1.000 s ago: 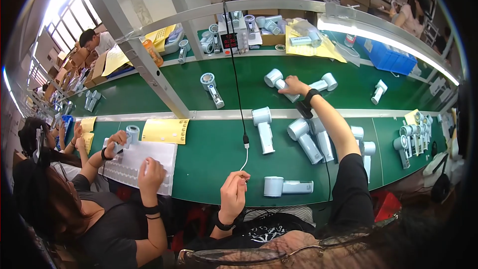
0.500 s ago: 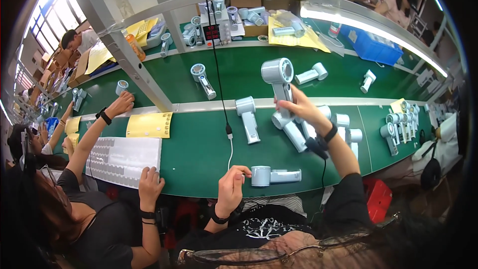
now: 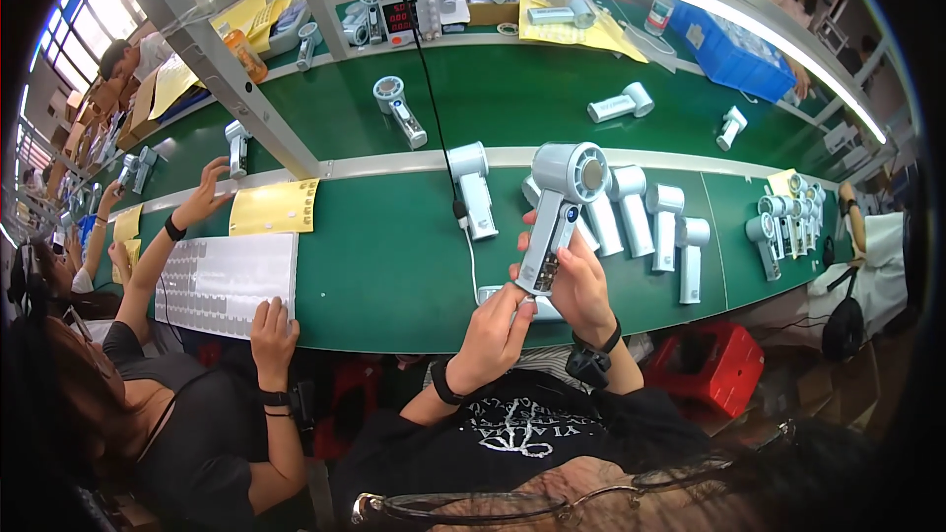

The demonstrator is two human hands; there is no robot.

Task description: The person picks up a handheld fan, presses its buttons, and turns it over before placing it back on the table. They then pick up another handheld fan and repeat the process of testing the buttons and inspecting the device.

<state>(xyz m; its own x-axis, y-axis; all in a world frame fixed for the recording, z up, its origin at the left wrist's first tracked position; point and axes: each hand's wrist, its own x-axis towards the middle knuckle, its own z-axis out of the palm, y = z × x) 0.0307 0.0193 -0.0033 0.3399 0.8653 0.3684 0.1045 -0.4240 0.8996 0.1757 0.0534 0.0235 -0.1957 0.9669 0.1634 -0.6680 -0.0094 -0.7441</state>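
Note:
A light-blue handheld fan point(image 3: 545, 246) is raised in front of me, tilted, its round grille at the top and a small display on its handle. My right hand point(image 3: 583, 291) is closed around the lower handle. At the handle's bottom end, the fingers of my left hand point(image 3: 493, 337) are pinched together against the fan. An opening near that end shows inner parts. Behind my hands another fan lies on the bench, mostly hidden. Several more fans point(image 3: 634, 212) lie in a row just beyond, and one fan point(image 3: 475, 192) lies left of them.
A black cable with a white lead point(image 3: 471, 261) hangs down left of my hands. A metal rail point(image 3: 384, 163) crosses the green bench point(image 3: 374, 266). Fans stand grouped at right point(image 3: 788, 222). A co-worker's hand point(image 3: 273, 340) rests by a white tray point(image 3: 222, 281) at left.
My right hand has brought the fan from over the row toward me and lower. My left hand has left the lying fan and come to the raised fan's handle end. The view has shifted.

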